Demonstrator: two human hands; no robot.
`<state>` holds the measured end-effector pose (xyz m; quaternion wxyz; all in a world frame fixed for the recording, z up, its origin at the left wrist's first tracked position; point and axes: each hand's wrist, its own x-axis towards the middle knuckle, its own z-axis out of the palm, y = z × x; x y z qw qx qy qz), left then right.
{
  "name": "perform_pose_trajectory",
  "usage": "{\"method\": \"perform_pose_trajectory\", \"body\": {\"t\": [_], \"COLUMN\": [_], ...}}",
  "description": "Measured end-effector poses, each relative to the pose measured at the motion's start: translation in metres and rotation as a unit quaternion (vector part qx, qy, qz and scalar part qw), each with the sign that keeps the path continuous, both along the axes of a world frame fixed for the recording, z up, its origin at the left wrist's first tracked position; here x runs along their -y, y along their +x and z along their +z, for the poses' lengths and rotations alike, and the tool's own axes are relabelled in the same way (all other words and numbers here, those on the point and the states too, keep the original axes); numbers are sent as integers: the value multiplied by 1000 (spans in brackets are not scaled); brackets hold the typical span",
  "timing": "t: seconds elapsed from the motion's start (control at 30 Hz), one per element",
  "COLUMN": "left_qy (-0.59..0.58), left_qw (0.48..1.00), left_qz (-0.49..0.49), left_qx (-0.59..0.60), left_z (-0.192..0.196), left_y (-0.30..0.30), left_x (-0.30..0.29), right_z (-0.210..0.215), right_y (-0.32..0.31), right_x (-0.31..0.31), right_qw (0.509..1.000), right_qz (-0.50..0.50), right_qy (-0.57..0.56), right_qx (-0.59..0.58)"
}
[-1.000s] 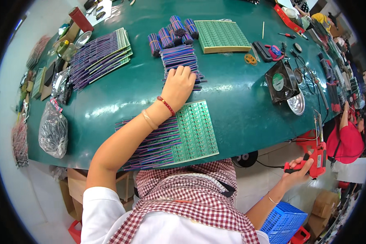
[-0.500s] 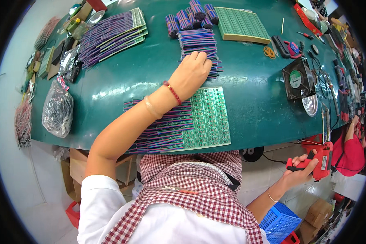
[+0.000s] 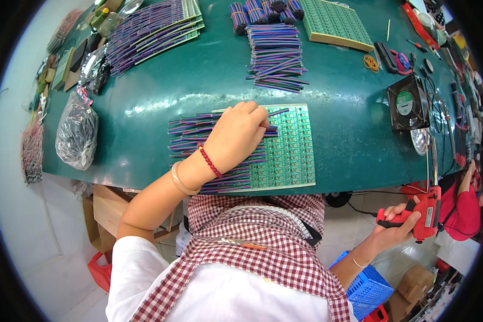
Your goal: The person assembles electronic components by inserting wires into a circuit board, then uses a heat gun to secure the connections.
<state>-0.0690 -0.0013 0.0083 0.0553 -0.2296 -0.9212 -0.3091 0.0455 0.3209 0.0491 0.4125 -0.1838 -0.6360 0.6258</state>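
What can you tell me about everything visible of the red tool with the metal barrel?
The red tool has a plastic-looking body with black parts, a pale label, and a metal barrel pointing up in the picture. The right hand grips its handle, beyond the near edge of the table. A black cord leaves the handle's end. Whether it is hot cannot be seen.

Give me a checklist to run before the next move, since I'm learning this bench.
1. Wire pinched in the left hand: ok, one end juts out right of the fingertips.
2. Red soldering gun gripped by the right hand: ok.
3. Gun's tip clear of the green circuit panel: ok, it is well to the right.
4. Tip hot: cannot tell.
5. Panel lying flat on the table: ok.
6. Fan running: cannot tell.
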Motion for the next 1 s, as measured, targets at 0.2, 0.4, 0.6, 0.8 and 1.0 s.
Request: {"method": "perform_pose_trajectory", "body": {"t": [0.2, 0.4, 0.6, 0.8, 1.0], "left_qy": [46, 141, 57, 55, 58], "left_qw": [998, 989, 996, 995, 995], "left_qz": [19, 16, -63, -50, -42], "left_qx": [24, 48, -41, -59, -71], "left_z": [3, 12, 6, -10, -15], "left_y": [1, 16, 58, 77, 77], "left_x": [-4, -3, 12, 6, 6], "right_z": [-1, -5, -13, -27, -29], "right_y": [9, 22, 55, 75, 78], "right_x": [5, 12, 43, 56, 68], "right_qw": [1000, 998, 952, 884, 875], "right_qz": [15, 63, 255, 372, 376], "right_qy": [13, -4, -85, -104, -110], "right_qx": [6, 13, 145, 264, 285]}}
